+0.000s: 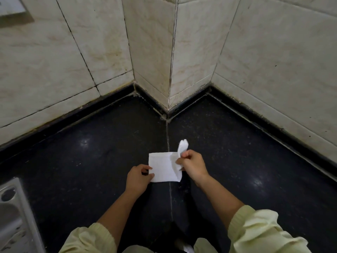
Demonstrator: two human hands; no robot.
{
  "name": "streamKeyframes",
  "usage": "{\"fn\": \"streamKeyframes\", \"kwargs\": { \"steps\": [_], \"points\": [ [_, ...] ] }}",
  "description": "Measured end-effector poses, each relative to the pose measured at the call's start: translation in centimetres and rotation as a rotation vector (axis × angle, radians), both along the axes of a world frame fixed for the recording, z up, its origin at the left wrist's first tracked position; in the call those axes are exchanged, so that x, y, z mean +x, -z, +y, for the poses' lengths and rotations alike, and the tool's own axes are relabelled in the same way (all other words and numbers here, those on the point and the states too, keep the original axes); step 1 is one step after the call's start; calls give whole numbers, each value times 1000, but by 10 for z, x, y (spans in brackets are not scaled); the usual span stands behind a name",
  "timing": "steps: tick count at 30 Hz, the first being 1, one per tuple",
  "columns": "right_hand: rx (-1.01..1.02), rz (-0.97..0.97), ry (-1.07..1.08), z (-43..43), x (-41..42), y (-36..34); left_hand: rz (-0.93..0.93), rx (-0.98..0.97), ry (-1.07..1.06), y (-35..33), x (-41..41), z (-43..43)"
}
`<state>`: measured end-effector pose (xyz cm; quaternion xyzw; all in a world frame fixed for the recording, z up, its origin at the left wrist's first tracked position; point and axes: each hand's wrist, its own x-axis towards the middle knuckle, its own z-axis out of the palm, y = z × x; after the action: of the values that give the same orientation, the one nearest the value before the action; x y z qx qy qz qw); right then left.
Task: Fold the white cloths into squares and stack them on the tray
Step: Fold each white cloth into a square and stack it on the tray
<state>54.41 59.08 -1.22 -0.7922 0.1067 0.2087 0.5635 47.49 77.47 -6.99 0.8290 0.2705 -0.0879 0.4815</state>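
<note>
Lower centre of frame: white cloth [162,167] is lying on dark table [91,161]. L hand [137,178] fingers are pinching its left edge; R hand [194,166] fingers are gripping right flap, holding it up.

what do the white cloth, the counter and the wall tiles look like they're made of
White cloth: soft fabric, possibly terry, matte; its lifted corner flops limply.
Counter: polished black stone, likely granite; speckled, with glossy light reflections.
Wall tiles: probably glazed ceramic; cream with marble-like veining and dark grout lines.
</note>
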Motion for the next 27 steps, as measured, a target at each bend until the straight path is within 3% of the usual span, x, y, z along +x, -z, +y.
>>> {"fn": "streamKeyframes", "kwargs": {
  "steps": [9, 18, 23, 27],
  "points": [
    [-241, -19, -260, 51, -11, 14, 29, -237, -71, -4, 5, 10],
    [-317, -13, -361, 66, -20, 26, 91, -336, -102, -8, 8, 14],
    [-186, 80, -335, 62, -17, 21, 106, -326, -99, -10, 10, 14],
    [-109, 121, -188, 41, 1, 17, 79, -146, -28, -12, 11, 14]
  ]
}}
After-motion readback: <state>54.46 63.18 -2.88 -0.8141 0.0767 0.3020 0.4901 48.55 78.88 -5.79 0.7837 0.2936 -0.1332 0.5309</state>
